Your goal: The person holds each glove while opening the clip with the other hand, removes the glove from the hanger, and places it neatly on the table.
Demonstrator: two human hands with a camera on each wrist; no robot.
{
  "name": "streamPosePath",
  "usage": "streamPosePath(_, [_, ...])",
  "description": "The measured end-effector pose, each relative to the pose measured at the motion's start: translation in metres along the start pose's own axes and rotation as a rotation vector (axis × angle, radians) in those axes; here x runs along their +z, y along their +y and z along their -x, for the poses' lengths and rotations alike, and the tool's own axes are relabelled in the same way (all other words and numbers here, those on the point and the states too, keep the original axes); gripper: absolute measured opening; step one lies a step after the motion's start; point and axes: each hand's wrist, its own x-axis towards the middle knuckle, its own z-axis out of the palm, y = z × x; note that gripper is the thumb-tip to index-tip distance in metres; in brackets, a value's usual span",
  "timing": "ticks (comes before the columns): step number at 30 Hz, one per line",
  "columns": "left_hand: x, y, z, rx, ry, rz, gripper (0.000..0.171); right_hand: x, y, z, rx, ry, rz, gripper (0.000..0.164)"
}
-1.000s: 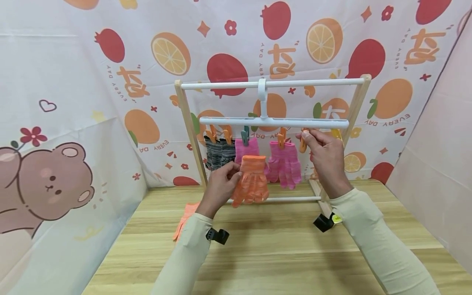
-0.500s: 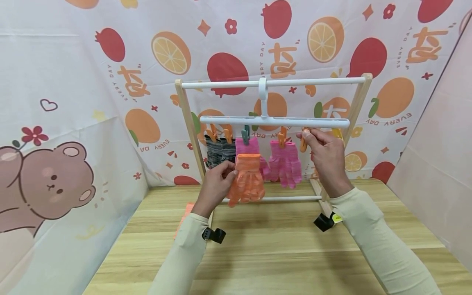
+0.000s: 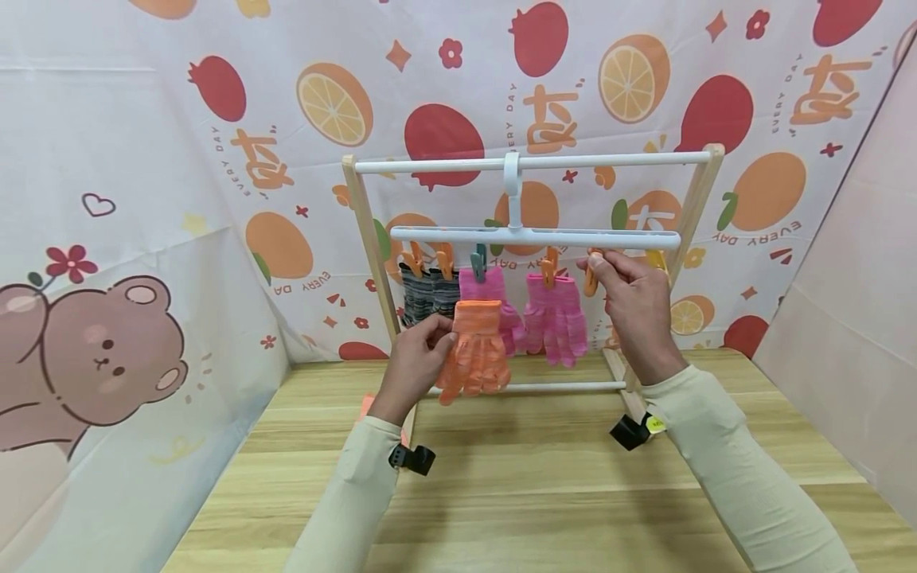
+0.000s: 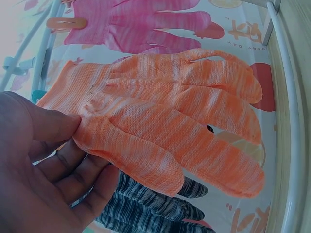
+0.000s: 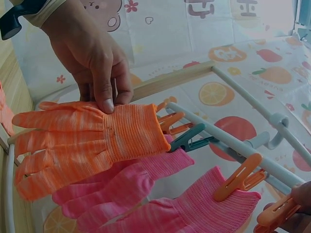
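Observation:
My left hand (image 3: 415,364) pinches an orange knitted glove (image 3: 474,354) at its side by the cuff, fingers hanging down. The glove is in front of a pink glove (image 3: 481,288) and partly hides it. My right hand (image 3: 636,310) pinches an orange clothespin (image 3: 591,277) under the white hanger (image 3: 595,238). A second pink glove (image 3: 555,318) hangs from another orange clothespin (image 3: 548,270), between my hands. A green clothespin (image 3: 478,264) holds the first pink glove. Grey-black striped gloves (image 3: 430,296) hang at the left from orange clothespins.
The hanger hooks onto the top bar (image 3: 609,161) of a wooden-sided rack (image 3: 368,239). A yellow clothespin (image 3: 655,259) sits at the hanger's right end. Another orange piece of fabric (image 3: 366,406) lies on the wooden table (image 3: 537,493), mostly behind my left forearm.
My left hand has shifted left with the orange glove, which now overlaps the pink glove behind it differently. My right hand stays at the clothespin.

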Motion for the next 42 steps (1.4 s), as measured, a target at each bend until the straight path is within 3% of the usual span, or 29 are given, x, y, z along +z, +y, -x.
streamPosePath(42, [-0.016,-0.013,0.011,-0.029,0.007,-0.026,0.007,0.002,0.002,0.001,-0.046,0.012,-0.011,0.034])
